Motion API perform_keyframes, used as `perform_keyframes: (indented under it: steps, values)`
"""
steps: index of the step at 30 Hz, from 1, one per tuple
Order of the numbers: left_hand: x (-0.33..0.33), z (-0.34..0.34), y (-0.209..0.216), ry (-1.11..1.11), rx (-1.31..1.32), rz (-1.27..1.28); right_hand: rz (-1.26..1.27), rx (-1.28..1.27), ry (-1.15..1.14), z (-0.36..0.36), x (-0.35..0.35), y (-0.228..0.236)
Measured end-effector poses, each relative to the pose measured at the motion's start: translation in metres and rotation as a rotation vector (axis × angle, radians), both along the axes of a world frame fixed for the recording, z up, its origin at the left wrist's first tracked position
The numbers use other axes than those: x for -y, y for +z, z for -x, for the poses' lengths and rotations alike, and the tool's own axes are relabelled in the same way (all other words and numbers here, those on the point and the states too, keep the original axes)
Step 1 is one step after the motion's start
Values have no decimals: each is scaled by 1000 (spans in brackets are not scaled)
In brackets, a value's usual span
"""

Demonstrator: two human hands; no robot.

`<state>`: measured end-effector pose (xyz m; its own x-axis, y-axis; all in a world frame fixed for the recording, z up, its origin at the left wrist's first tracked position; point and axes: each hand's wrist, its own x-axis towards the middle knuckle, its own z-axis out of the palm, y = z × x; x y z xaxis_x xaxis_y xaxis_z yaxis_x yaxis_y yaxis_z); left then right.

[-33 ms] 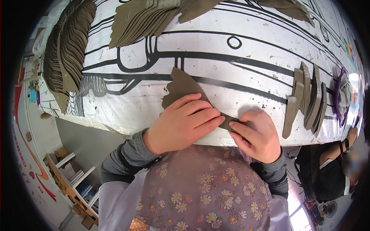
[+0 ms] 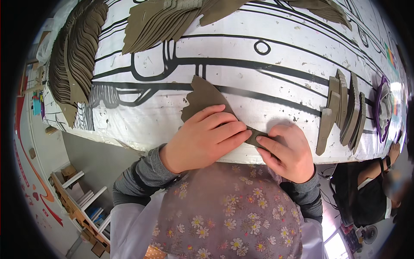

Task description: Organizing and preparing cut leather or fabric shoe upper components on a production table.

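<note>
A flat grey-brown cut piece (image 2: 207, 99) with one jagged edge and a narrow tail lies slantwise near the table's front edge; its material is unclear. My left hand (image 2: 207, 138) is closed over its middle, fingers together and bent, hiding part of it. At the narrow tail, my right hand (image 2: 289, 151) grips with bent fingers, the fingertips on the piece close to the left fingertips. To the right lie several narrow grey-brown strips (image 2: 351, 112) in small overlapping stacks, some with paler ends.
A fanned stack of jagged pieces (image 2: 73, 56) lies at the far left, another (image 2: 159, 21) at the back. Black line drawings cover the white table (image 2: 280, 82). A purple-rimmed basket (image 2: 382, 110) stands at the right edge, near another person (image 2: 366, 190) in black. Wooden shelving (image 2: 82, 207) is lower left.
</note>
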<state>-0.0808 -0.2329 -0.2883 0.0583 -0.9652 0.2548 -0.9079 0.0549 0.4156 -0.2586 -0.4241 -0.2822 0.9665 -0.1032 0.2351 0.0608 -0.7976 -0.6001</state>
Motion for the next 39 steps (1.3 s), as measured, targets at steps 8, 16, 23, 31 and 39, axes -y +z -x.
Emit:
perform_keyframes:
  steps: [8,16,23,31,39]
  values:
    - [1,0,3,-4,55,-9,-32,-5,8,1,1,-1]
    - [3,3,3,-19,109,-42,-30,12,9,2,2,-3]
    - [1,7,7,0,91,-92,23,24,14,1,0,-1]
    - [-16,13,16,-3,64,-218,83,71,6,3,-1,-6]
    - [-5,26,16,87,153,-220,-3,-17,-128,0,-7,6]
